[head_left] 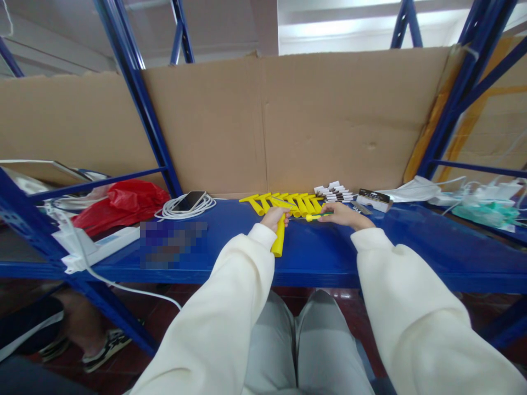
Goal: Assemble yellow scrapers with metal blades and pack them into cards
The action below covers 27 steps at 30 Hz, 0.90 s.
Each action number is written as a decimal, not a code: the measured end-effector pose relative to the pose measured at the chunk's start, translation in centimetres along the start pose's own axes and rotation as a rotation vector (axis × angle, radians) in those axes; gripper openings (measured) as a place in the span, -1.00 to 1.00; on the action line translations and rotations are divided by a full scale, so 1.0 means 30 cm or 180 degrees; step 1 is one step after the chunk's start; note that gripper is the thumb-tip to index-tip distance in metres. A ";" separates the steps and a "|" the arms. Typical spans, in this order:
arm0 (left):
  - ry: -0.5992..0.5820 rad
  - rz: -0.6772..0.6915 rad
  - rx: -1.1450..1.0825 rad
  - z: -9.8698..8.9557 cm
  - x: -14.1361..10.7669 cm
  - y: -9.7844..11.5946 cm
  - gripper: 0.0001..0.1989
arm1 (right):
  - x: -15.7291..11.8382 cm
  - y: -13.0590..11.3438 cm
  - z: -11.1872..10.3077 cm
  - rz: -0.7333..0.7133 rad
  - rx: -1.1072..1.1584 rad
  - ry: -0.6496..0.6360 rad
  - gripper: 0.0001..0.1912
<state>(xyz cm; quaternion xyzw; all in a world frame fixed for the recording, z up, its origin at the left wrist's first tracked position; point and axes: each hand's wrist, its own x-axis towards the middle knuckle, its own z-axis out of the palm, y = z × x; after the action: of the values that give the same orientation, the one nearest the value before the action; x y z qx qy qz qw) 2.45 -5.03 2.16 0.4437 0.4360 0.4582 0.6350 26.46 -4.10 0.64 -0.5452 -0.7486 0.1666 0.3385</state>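
Note:
My left hand (275, 218) is closed around a yellow tube-shaped piece (279, 241), whose thicker end points down toward the front of the blue shelf. My right hand (338, 213) pinches a thin stick-like piece (313, 217) with a bright yellow end and a darker green part near the fingers. Its yellow end points left, apart from the piece in my left hand. Just behind both hands lies a row of several similar yellow pieces (302, 204), slanted side by side. Small white pieces with dark bands (335, 192) are stacked behind my right hand.
A black-and-white box (374, 199) lies right of the stack. To the left are a phone (190, 201), a coiled white cable (168, 211), a red plastic bag (129, 202) and a white power strip (113, 245). Cardboard (321, 120) walls the back; blue posts (142, 99) flank it.

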 end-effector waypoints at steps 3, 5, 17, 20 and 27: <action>0.0216 0.0039 0.0076 0.002 -0.005 0.002 -0.85 | -0.006 -0.018 0.003 0.0159 0.0464 0.0186 -0.69; 0.0251 0.0038 0.0082 0.003 -0.007 0.004 -0.84 | -0.006 -0.027 0.004 0.0136 0.0617 0.0402 -0.64; 0.0305 0.0035 0.0070 0.002 0.003 -0.003 -0.85 | 0.021 -0.026 0.016 -0.0457 0.0805 0.1844 -0.58; 0.0323 0.0053 0.0047 0.002 0.002 -0.004 -0.80 | 0.020 -0.030 0.015 -0.0463 0.0931 0.1928 -0.58; 0.0299 0.0003 0.0193 0.004 -0.007 0.002 -0.82 | 0.013 -0.046 0.018 -0.0464 0.1120 0.1801 -0.57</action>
<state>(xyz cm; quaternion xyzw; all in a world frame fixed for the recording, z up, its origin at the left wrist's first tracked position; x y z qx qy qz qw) 2.52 -5.24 2.28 0.4409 0.4787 0.4653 0.5999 25.04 -4.17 1.23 -0.4481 -0.6219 0.1106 0.6327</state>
